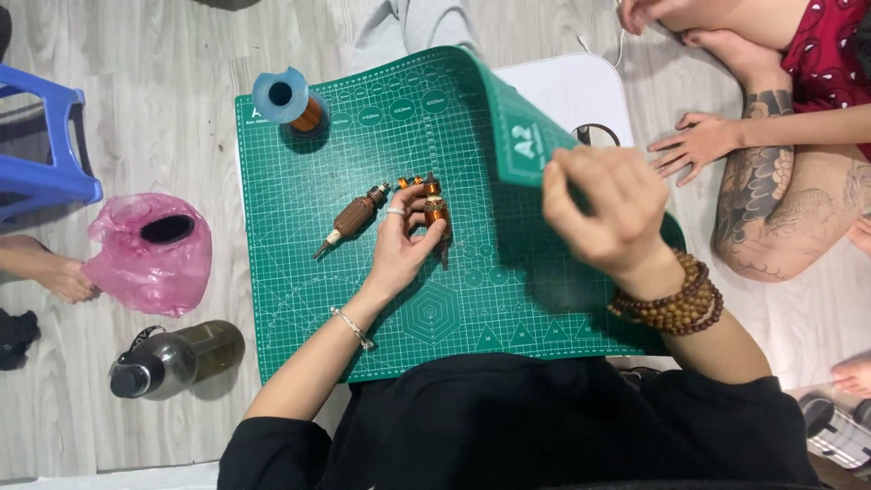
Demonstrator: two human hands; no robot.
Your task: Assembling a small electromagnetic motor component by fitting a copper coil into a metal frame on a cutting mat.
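My left hand [406, 238] rests on the green cutting mat [308, 181] and grips a small motor armature with copper windings [435, 207]. A second brown armature [354, 218] lies on the mat just left of that hand, untouched. My right hand [606, 207], with wooden bead bracelets on the wrist, pinches the mat's right edge and holds it folded up and over. A spool of copper wire with a blue flange [288, 98] stands on the mat's far left corner.
A pink plastic bag [150, 252] and a dark bottle [177, 360] lie on the floor at left, near a blue stool [45, 145]. Another person's hand [694, 143] and tattooed leg [771, 209] are at right. A white tabletop [572, 91] lies under the mat.
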